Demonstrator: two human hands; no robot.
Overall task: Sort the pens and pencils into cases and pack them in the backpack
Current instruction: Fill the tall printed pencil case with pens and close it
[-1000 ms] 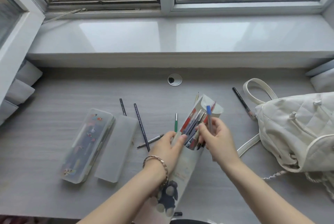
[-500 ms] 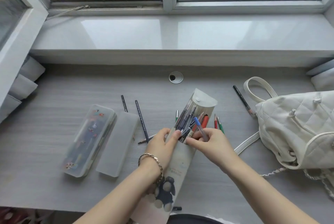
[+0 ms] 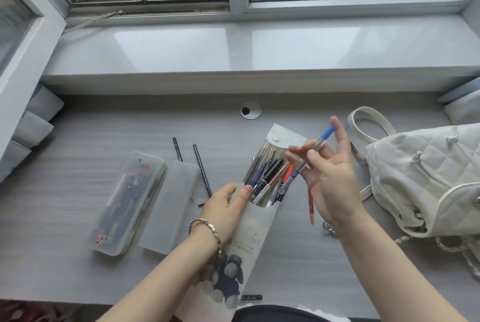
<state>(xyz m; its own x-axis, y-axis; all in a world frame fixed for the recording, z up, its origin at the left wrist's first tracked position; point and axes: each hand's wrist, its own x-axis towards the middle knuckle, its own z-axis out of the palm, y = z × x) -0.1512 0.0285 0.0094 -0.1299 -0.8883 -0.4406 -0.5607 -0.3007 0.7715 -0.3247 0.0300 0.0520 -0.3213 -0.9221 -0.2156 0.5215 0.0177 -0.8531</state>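
Pen pouch [image 3: 257, 230], open and full of pens, is lying at the middle of the tabletop's [image 3: 78, 165] near edge. Left hand [image 3: 223, 207] is gripping its mouth, thumb on the pens. Right hand [image 3: 330, 178], fingers spread, is pinching a blue-capped pen [image 3: 315, 146] above the pouch. White backpack [image 3: 426, 178] is sitting at the right edge.

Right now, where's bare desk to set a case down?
Bare desk left of the stickered case, and the back strip from there to the grommet. Crowded: between the frosted lid and backpack, with loose pencils, the pouch in the left hand, and the right hand holding a blue pen.
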